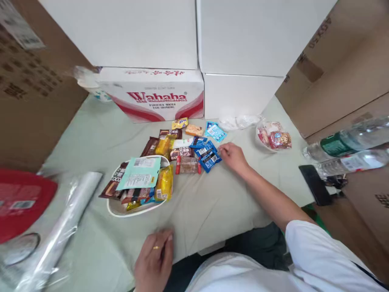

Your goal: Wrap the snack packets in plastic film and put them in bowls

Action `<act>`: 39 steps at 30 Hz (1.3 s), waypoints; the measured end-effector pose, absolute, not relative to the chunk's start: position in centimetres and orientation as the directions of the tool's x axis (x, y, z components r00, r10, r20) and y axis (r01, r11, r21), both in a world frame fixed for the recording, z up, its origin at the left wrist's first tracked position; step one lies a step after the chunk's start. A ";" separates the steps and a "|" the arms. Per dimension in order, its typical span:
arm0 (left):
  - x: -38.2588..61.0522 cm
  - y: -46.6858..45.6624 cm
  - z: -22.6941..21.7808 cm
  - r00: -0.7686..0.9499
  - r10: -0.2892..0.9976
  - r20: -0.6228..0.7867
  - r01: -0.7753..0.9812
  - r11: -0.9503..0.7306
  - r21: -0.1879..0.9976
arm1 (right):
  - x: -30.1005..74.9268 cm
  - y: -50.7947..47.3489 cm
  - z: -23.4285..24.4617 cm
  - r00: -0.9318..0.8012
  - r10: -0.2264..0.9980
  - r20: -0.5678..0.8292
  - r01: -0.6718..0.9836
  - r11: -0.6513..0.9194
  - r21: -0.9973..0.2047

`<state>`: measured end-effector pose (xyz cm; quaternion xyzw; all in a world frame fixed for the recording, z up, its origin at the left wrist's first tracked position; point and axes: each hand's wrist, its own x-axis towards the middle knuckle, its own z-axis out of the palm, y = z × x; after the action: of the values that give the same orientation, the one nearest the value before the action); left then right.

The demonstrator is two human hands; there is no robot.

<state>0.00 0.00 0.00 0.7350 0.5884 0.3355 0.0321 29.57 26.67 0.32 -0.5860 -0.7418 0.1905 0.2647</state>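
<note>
My right hand [233, 156] reaches out over the pale green cloth [206, 202], its fingertips touching the edge of a blue snack packet [209, 159] in a loose pile of wrapped snacks [182, 146]. The fingers are curled together on the packet's corner. My left hand [154, 257] rests flat on the cloth near me, fingers stretched, a ring on one finger, holding nothing. Just beyond it stands a white bowl [121, 211] filled with snack packets, a mint-green packet [139, 173] lying on top.
White boxes and a Wahaha water carton [152, 95] stand at the back, brown cartons [340, 69] on both sides. A clear bag of snacks [275, 138], water bottles [349, 150] and a black phone [315, 184] lie right. A roll of clear film [65, 221] and a red bag [21, 200] lie left.
</note>
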 end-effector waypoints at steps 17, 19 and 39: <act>0.5 -1.6 -1.3 -0.234 0.871 0.431 0.622 -0.207 0.755 | 32.8 29.5 5.9 0.229 0.919 0.322 0.524 0.163 -0.836; 1.5 -1.7 -0.3 -0.329 0.932 0.151 0.363 -0.023 0.932 | 31.7 24.2 5.4 0.074 0.971 0.225 0.257 0.200 -0.946; 10.2 3.9 2.6 -0.212 0.891 -0.402 -0.642 0.184 0.745 | 27.8 8.5 3.8 -0.336 0.935 0.116 0.490 0.279 -0.826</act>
<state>10.19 3.92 2.62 0.1339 0.4645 0.6247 0.6132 27.83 8.54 3.83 -0.4841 -0.7360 0.3554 0.3125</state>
